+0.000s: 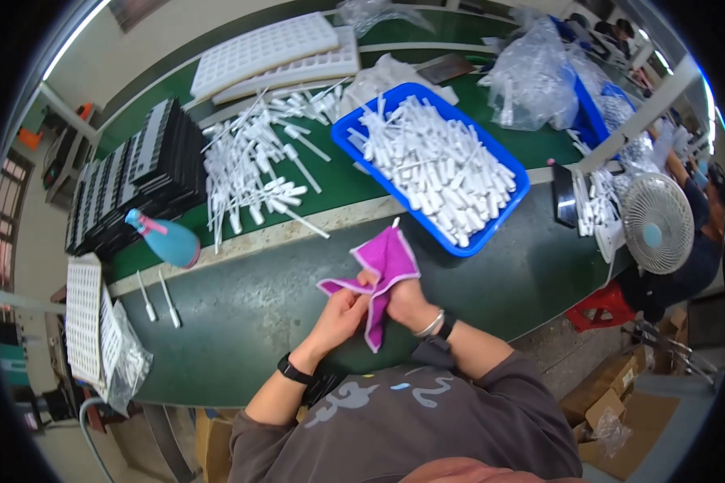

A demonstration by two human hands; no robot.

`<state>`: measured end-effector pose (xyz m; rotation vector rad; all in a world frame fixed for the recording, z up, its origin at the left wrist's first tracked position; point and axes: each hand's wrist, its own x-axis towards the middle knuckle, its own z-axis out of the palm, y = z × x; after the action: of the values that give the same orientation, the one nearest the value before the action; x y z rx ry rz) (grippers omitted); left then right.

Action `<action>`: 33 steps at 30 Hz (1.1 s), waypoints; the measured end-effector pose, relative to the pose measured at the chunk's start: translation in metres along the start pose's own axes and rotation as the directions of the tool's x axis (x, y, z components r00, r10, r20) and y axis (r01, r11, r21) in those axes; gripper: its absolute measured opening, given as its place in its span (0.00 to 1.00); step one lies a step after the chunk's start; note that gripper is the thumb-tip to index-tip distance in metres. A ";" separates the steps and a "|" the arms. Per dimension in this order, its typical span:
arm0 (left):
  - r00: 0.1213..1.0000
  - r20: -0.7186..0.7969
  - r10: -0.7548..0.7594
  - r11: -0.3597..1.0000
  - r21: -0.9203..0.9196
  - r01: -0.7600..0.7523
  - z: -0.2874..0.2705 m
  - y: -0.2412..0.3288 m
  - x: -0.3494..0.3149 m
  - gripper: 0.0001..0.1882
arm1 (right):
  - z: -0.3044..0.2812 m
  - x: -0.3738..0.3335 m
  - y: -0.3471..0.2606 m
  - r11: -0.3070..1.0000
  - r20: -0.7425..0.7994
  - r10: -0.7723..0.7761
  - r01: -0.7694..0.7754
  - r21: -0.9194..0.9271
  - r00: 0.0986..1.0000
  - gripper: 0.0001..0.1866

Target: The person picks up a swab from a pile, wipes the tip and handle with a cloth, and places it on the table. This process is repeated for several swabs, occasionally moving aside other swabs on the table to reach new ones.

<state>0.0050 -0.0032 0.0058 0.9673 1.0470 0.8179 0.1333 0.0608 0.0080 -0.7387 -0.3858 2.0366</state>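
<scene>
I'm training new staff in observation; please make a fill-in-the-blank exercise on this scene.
The bare left hand and bare right hand hold a magenta cloth with ____ edging.
The rectangular plastic tub heaped with slim white plastic pieces is ____.
The round white caged fan stands toward the picture's ____ side.

Missing words: white; blue; right.

Purple cloth [388, 256]: matt textile. Blue tray [503, 216]: smooth, glossy plastic. Tabletop [246, 318]: smooth, semi-gloss. Bag [533, 80]: clear, crinkled plastic film. Box [648, 427]: matt cardboard. Bracelet [432, 324]: shiny, probably metal.
</scene>
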 end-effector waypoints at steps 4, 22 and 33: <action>0.983 -0.109 0.146 0.989 0.006 -0.147 0.009 0.012 -0.001 0.08 | -0.026 0.008 -0.009 0.997 0.199 0.072 -0.066 -0.034 0.977 0.12; 0.792 -0.516 0.326 0.942 0.107 -0.318 -0.033 0.035 -0.005 0.11 | -0.014 -0.009 0.020 0.761 0.437 0.111 0.207 -0.615 0.893 0.17; 0.768 -0.595 0.236 0.855 -0.249 -0.456 -0.064 0.029 -0.011 0.13 | -0.011 -0.014 0.026 0.836 0.184 0.180 -0.052 -0.546 0.966 0.17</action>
<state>-0.0618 0.0133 0.0238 0.6007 1.1344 1.6280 0.1287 0.0344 -0.0089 -0.8755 -1.1077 2.1537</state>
